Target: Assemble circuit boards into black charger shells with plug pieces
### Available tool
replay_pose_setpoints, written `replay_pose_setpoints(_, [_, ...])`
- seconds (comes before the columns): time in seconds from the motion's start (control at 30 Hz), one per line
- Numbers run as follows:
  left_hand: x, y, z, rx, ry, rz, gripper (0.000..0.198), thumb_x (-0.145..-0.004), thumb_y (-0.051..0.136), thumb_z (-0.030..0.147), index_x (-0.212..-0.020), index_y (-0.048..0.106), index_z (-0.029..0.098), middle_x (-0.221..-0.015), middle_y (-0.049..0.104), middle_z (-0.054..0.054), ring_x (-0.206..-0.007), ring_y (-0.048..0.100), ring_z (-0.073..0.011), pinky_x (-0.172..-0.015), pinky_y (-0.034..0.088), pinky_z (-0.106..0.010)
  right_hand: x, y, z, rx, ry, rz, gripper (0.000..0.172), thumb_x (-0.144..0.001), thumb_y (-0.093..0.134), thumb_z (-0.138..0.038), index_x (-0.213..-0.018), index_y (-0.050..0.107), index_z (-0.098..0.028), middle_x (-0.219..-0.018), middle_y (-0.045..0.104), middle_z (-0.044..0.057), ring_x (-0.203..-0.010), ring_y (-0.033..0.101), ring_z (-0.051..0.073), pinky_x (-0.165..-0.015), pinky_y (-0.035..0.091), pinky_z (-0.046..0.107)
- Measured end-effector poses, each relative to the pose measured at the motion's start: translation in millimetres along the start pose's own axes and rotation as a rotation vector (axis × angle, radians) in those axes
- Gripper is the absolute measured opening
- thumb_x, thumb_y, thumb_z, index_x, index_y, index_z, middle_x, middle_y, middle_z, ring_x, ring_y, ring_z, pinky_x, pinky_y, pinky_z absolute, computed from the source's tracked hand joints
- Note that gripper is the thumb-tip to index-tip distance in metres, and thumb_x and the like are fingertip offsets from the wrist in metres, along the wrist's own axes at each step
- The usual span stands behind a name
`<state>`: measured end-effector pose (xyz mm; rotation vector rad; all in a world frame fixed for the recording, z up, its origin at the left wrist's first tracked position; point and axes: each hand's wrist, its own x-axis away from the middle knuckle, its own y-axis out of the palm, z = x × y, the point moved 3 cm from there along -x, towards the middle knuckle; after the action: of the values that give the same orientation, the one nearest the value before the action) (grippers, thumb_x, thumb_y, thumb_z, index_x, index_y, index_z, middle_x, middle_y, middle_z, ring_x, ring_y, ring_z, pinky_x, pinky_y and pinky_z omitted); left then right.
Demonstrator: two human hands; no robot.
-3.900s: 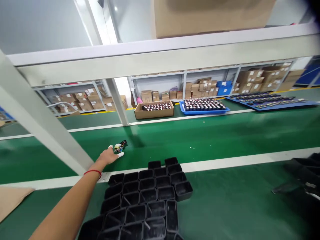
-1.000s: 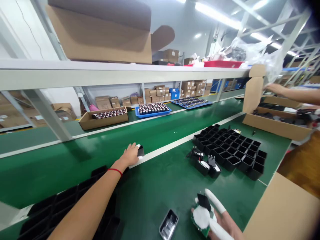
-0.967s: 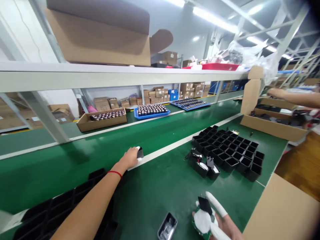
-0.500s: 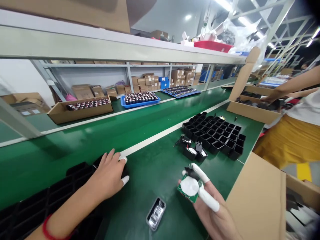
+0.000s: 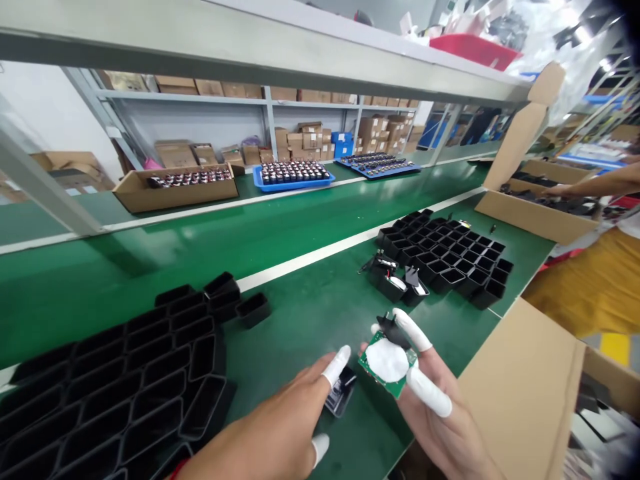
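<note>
My right hand (image 5: 435, 393), with white finger cots, grips a green circuit board (image 5: 384, 385) by its edges. A white round pad (image 5: 387, 360) covers most of the board's face, and a black piece (image 5: 393, 331) sits at its top edge. My left hand (image 5: 285, 417), also with white finger cots, reaches over a small shiny rectangular case (image 5: 339, 401) on the table. Its index finger and thumb are apart. The index fingertip is at the case's rim; whether it touches cannot be told. The other fingers are partly hidden.
Black open boxes (image 5: 125, 373) stand packed at the left, and more black boxes (image 5: 450, 250) at the right. Two filled boxes (image 5: 400, 287) hold white and black parts. Cardboard cartons (image 5: 520, 380) flank the right edge; blue trays (image 5: 295, 187) stand behind. A co-worker's arm (image 5: 600, 183) reaches into a carton.
My left hand has moved from the black boxes at the left rightward and nearer, over the small case. The right hand still holds the circuit board. The whole view has shifted slightly.
</note>
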<state>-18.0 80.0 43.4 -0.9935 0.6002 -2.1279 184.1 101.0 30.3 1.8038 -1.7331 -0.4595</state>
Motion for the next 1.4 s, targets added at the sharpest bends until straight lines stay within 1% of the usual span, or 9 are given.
replay_pose_setpoints(0.2, [-15.3, -16.6, 19.0, -0.068, 0.085, 0.121, 0.051, -0.076, 0.070, 0.019, -0.126, 0.058, 0.024, -0.132, 0.063, -0.007, -0.117, 0.064, -0.0254, -0.103, 0.053, -0.034, 0.8, -0.6, 3.7, 0.026, 0.006, 0.025, 0.072, -0.067, 0.089, -0.043, -0.133, 0.061, -0.034, -0.126, 0.070, 0.011, -0.126, 0.058, 0.040, -0.117, 0.023, 0.065])
replay_pose_setpoints(0.43, [-9.5, -30.9, 29.5, -0.224, -0.210, 0.239, 0.070, -0.059, 0.087, 0.060, -0.100, 0.067, 0.007, -0.112, 0.059, -0.023, -0.106, 0.061, -0.0469, -0.094, 0.051, -0.062, -1.4, -5.2, -0.6, 0.045, -0.045, 0.114, 0.073, -0.060, 0.093, -0.043, -0.126, 0.065, -0.034, -0.127, 0.069, 0.009, -0.129, 0.055, 0.040, -0.118, 0.023, 0.065])
replay_pose_setpoints(0.63, [-3.2, -27.3, 27.6, -0.140, 0.095, 0.091, 0.067, -0.078, 0.072, 0.025, -0.141, 0.048, 0.024, -0.138, 0.053, -0.013, -0.114, 0.064, -0.0326, -0.098, 0.055, -0.044, -2.8, -4.8, 0.2, 0.045, -0.039, 0.087, 0.075, -0.061, 0.092, -0.043, -0.129, 0.063, -0.034, -0.127, 0.068, 0.011, -0.128, 0.056, 0.042, -0.113, 0.030, 0.068])
replay_pose_setpoints(0.77, [-5.9, -8.3, 23.4, -0.124, -0.023, 0.125, 0.074, -0.079, 0.069, 0.038, -0.143, 0.046, 0.008, -0.125, 0.061, -0.024, -0.112, 0.064, -0.0438, -0.098, 0.052, -0.056, -2.5, -8.9, 0.2, 0.065, -0.079, 0.085, 0.076, -0.061, 0.092, -0.042, -0.130, 0.063, -0.034, -0.138, 0.062, 0.010, -0.127, 0.057, 0.042, -0.115, 0.029, 0.065])
replay_pose_setpoints(0.87, [-2.7, -2.5, 16.0, -0.038, -0.104, 0.054, 0.104, -0.063, 0.081, 0.038, -0.152, 0.032, 0.016, -0.153, 0.038, -0.027, -0.111, 0.066, -0.0439, -0.090, 0.058, -0.052, 0.2, -8.4, -0.3, 0.054, -0.086, 0.075, 0.080, -0.061, 0.093, -0.040, -0.134, 0.060, -0.035, -0.142, 0.059, 0.009, -0.127, 0.057, 0.041, -0.114, 0.033, 0.062])
replay_pose_setpoints(0.97, [-3.4, -0.2, 7.2, 0.034, -0.070, 0.002, 0.077, -0.068, 0.074, 0.029, -0.141, 0.049, 0.022, -0.166, 0.018, -0.018, -0.116, 0.065, -0.0401, -0.096, 0.056, -0.051, 4.8, -1.9, 1.0, 0.031, -0.042, 0.044, 0.082, -0.062, 0.093, -0.036, -0.136, 0.056, -0.037, -0.138, 0.062, 0.009, -0.128, 0.056, 0.041, -0.110, 0.039, 0.062])
replay_pose_setpoints(1.07, [-8.2, 2.4, 4.7, 0.050, -0.010, 0.071, 0.044, -0.076, 0.065, 0.025, -0.120, 0.063, 0.018, -0.161, 0.033, -0.015, -0.128, 0.058, -0.0359, -0.108, 0.049, -0.045, 8.9, 4.9, 3.5, 0.040, -0.031, 0.023, 0.086, -0.062, 0.093, -0.032, -0.138, 0.054, -0.038, -0.137, 0.062, 0.009, -0.127, 0.057, 0.040, -0.107, 0.044, 0.061])
replay_pose_setpoints(1.27, [-15.1, -5.3, 20.2, 0.007, 0.077, 0.080, 0.124, -0.055, 0.084, 0.028, -0.159, 0.016, 0.021, -0.139, 0.050, -0.017, -0.125, 0.054, -0.0398, -0.108, 0.047, -0.053, 4.5, 5.8, 4.2, 0.063, -0.105, -0.040, 0.084, -0.068, 0.090, -0.034, -0.143, 0.050, -0.037, -0.141, 0.060, 0.009, -0.126, 0.059, 0.038, -0.110, 0.043, 0.060])
replay_pose_setpoints(1.4, [-25.2, -16.7, 30.2, -0.048, 0.233, -0.033, 0.106, -0.061, 0.080, 0.028, -0.155, 0.030, 0.018, -0.122, 0.057, -0.017, -0.116, 0.059, -0.0404, -0.098, 0.053, -0.052, -1.8, -2.4, -5.8, 0.113, -0.234, 0.001, 0.069, -0.072, 0.085, -0.041, -0.135, 0.058, -0.036, -0.131, 0.068, 0.009, -0.117, 0.066, 0.036, -0.112, 0.037, 0.064])
